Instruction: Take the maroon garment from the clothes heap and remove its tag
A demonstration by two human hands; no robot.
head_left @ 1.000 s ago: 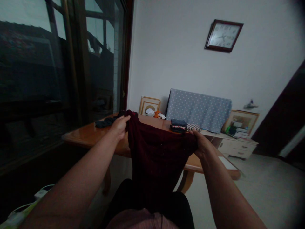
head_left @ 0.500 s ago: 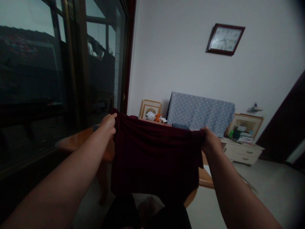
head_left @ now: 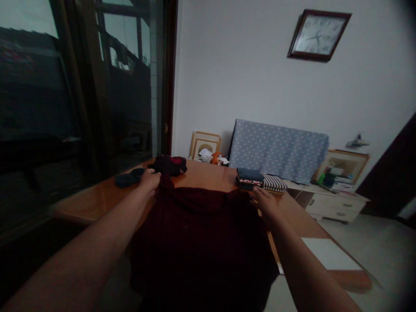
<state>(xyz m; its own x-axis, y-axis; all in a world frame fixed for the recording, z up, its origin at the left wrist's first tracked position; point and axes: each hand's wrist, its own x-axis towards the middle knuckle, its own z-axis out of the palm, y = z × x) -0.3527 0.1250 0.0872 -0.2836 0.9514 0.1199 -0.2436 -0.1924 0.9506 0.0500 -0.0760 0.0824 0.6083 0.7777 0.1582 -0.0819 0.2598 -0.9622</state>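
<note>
A dark maroon shirt (head_left: pixel 201 234) is spread between my hands, its upper part over the wooden table (head_left: pixel 208 173) and its lower part hanging past the near edge toward me. At its upper left corner my left hand (head_left: pixel 151 180) is closed on the cloth. My right hand (head_left: pixel 262 200) grips the upper right corner, close to a stack of folded clothes. The cloth sags a little between the two corners. Its dark folds hide detail in the lower part.
Folded jeans (head_left: pixel 250 174) and a striped garment (head_left: pixel 274 183) lie stacked beyond my right hand. A dark bundle of clothing (head_left: pixel 169 164) and a grey cloth (head_left: pixel 129 177) lie at the left. A white sheet (head_left: pixel 329 253) rests on the table's right side.
Both hands have lowered the shirt from a raised, hanging position down onto the table. My right hand has moved left, and the clothes on the table now show.
</note>
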